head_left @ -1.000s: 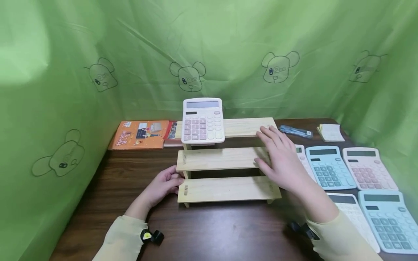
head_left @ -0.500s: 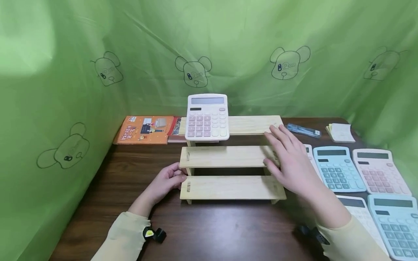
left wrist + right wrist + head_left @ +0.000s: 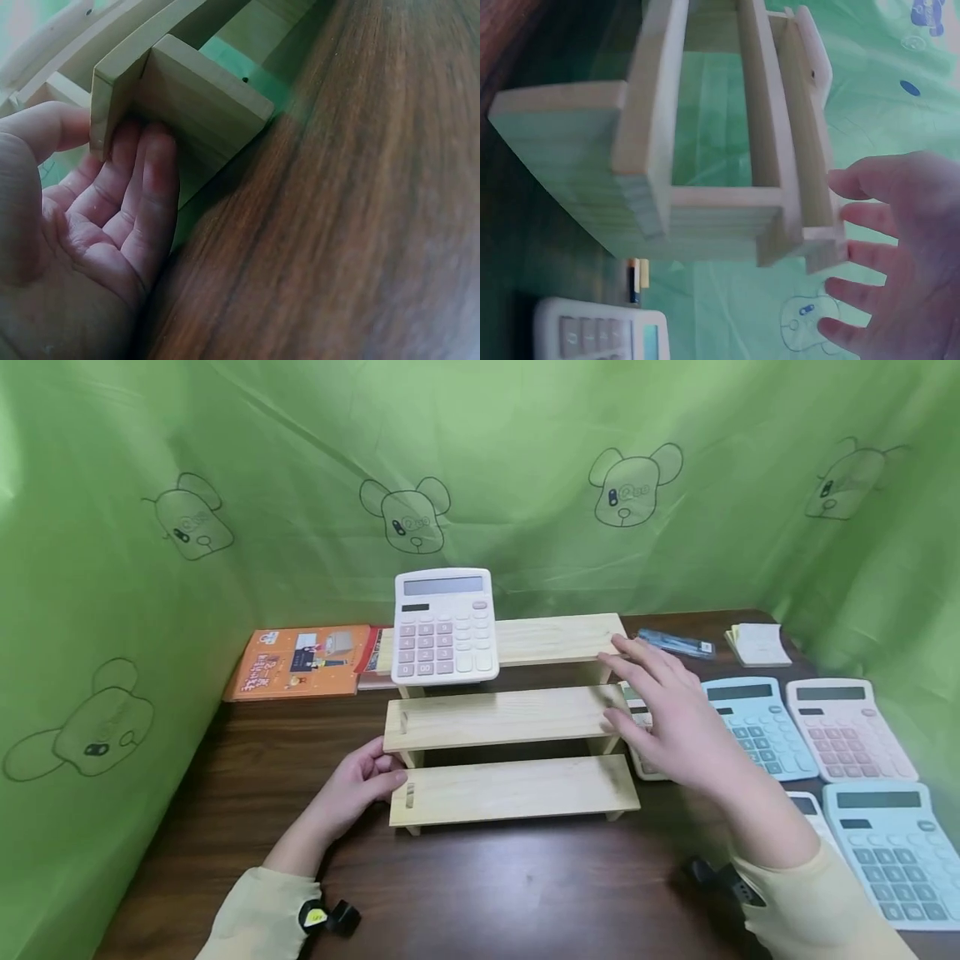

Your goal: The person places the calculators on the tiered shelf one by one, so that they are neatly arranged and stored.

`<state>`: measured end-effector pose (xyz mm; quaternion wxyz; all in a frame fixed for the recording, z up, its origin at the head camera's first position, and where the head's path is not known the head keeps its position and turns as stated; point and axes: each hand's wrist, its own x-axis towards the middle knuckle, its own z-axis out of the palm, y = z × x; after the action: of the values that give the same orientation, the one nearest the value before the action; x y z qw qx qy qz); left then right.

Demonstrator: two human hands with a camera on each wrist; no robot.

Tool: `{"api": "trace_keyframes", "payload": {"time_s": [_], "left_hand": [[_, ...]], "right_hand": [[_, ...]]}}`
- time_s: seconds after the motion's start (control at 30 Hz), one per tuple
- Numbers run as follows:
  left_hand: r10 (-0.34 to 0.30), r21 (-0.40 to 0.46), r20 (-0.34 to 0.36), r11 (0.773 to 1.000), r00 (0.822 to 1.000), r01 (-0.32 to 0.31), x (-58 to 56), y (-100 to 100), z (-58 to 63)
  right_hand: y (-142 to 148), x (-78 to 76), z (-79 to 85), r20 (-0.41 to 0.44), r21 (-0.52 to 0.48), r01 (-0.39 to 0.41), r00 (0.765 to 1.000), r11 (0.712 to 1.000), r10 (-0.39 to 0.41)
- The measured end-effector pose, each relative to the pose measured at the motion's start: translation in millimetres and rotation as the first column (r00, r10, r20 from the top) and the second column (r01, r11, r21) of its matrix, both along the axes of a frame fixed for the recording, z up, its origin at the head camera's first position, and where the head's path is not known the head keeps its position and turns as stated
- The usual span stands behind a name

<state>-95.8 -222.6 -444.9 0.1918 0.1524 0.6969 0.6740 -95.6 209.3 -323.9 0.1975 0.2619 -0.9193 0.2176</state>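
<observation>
A three-step pale wooden shelf (image 3: pixel 510 718) stands on the dark table. A white calculator with pink keys (image 3: pixel 442 627) leans upright at the left of its top step. My left hand (image 3: pixel 363 789) grips the left end of the lowest step, thumb on the board and fingers beneath; in the left wrist view its fingers curl under the board's end (image 3: pixel 112 82). My right hand (image 3: pixel 678 718) is spread beside the shelf's right end, fingertips close to the top and middle boards. In the right wrist view the fingers are extended near the top board; contact there is hard to tell.
Several calculators lie at right, including a blue one (image 3: pixel 892 852) and a pink one (image 3: pixel 851 727); a white one (image 3: pixel 645 727) is partly hidden by my right hand. An orange book (image 3: pixel 300 660) lies back left. Behind are a blue pen pack (image 3: pixel 675 643), paper pads (image 3: pixel 757 643) and a green curtain (image 3: pixel 510 443).
The head view has turned and tilted slightly. My left hand keeps its hold on the shelf. My right hand stays spread at the right end, and more of the white calculator beside it shows.
</observation>
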Motion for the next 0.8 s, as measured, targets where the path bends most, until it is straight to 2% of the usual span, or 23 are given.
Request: {"api": "trace_keyframes", "payload": {"time_s": [0.2,0.33,0.4,0.47,0.53,0.63,0.73,0.8], "left_hand": [[-0.002,-0.014,-0.023,1.000,1.000,0.002,0.4,0.5,-2.0],[-0.004,-0.042,-0.047,0.999,0.999,0.002,0.1,-1.9,-2.3],[-0.005,-0.053,-0.057,0.999,0.998,0.002,0.7,-4.0,-1.6],[-0.006,-0.059,-0.060,0.998,0.998,0.002,0.6,-4.8,-1.2],[-0.007,-0.061,-0.054,0.998,0.999,0.004,0.2,-4.5,-0.8],[-0.003,-0.053,-0.039,0.999,0.999,0.001,0.1,-3.2,-0.5],[-0.002,-0.049,-0.040,0.999,0.999,0.000,0.2,-1.6,-0.7],[-0.008,-0.040,-0.037,0.999,0.999,0.007,0.2,-0.9,-1.1]], "right_hand": [[10.3,1.5,9.4,0.003,-0.043,0.049,0.999,0.998,-0.049],[16.3,0.8,10.7,0.016,-0.058,0.123,0.992,0.991,-0.122],[17.5,0.0,10.5,0.036,-0.053,0.171,0.985,0.984,-0.169],[19.5,-0.9,10.0,0.094,-0.030,0.224,0.971,0.974,-0.220],[22.5,-2.4,8.7,0.188,0.015,0.270,0.945,0.963,-0.268],[28.8,-6.8,3.1,0.342,0.130,0.303,0.880,0.944,-0.329],[35.6,-13.7,-8.3,0.451,0.273,0.280,0.808,0.920,-0.380],[39.7,-18.0,-18.0,0.490,0.352,0.257,0.768,0.900,-0.412]]}}
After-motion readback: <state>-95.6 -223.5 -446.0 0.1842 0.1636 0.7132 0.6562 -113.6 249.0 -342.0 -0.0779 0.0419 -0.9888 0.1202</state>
